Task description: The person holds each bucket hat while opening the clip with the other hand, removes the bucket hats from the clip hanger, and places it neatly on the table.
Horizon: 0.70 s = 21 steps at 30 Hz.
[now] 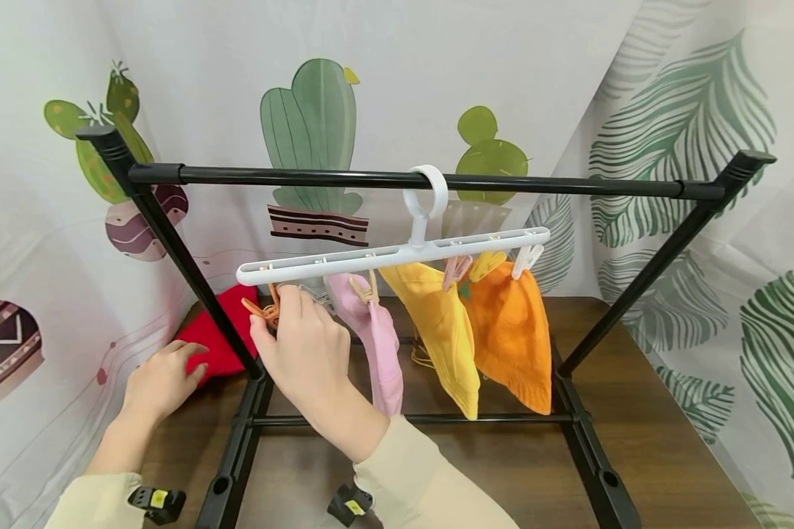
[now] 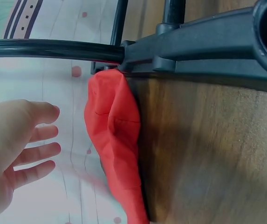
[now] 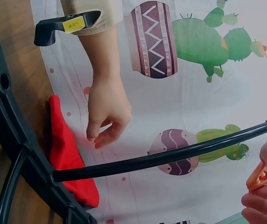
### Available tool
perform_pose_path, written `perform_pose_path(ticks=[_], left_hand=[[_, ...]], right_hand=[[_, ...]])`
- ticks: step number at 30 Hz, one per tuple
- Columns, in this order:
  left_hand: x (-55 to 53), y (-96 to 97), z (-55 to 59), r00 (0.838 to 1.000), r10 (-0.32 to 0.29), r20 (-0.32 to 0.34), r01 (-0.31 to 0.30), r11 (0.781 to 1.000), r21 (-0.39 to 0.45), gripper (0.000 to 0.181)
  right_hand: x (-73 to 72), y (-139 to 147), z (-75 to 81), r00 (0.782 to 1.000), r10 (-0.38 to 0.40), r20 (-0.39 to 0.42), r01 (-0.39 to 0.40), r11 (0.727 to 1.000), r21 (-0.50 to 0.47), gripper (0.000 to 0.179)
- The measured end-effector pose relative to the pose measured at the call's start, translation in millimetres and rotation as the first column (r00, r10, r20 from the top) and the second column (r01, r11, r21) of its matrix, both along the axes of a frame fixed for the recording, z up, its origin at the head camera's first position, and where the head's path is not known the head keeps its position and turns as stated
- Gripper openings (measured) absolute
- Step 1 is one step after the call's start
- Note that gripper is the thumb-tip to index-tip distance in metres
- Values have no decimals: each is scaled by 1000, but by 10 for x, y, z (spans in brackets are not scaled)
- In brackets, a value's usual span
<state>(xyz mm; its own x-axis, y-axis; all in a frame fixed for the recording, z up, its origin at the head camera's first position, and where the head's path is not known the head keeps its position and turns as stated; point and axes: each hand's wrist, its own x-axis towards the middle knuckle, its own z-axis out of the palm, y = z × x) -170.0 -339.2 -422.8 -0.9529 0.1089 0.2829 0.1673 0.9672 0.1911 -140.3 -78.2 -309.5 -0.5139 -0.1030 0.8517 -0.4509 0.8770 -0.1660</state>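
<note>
My right hand (image 1: 307, 345) is raised at the left end of a white hanger (image 1: 397, 255), pinching an orange clothespin (image 3: 260, 176) between thumb and fingers. My left hand (image 1: 165, 378) hovers beside a red cloth (image 2: 112, 126), fingers loosely bent and holding nothing; the left wrist view shows a gap between them. The red cloth lies crumpled on the table beside the rack's left foot. Hanging from the hanger are a pink cloth (image 1: 377, 338), a yellow cloth (image 1: 440, 323) and an orange, hat-shaped cloth (image 1: 509, 330). A beige clothespin (image 1: 365, 289) grips the pink one.
A black rack (image 1: 291, 178) stands on the brown wooden table (image 1: 635, 419), its top bar carrying the hanger's hook. Pink (image 1: 456, 270), yellow (image 1: 487, 265) and white clothespins (image 1: 526, 260) hang at the hanger's right. Patterned curtains (image 1: 205, 88) close off the back and sides.
</note>
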Motion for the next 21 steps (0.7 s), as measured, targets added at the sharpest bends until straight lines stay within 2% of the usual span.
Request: perform_pose_path(ticks=[8,21], left_hand=[[10,42,33,998,-18,-59,19,1000,17,21],[21,106,120,993,-48,-106,51,998,29,20]], right_hand=[[28,0,92,997,-22,71,21,1000,20,26],[16,40,152,999,-29,42,27,998,56,26]])
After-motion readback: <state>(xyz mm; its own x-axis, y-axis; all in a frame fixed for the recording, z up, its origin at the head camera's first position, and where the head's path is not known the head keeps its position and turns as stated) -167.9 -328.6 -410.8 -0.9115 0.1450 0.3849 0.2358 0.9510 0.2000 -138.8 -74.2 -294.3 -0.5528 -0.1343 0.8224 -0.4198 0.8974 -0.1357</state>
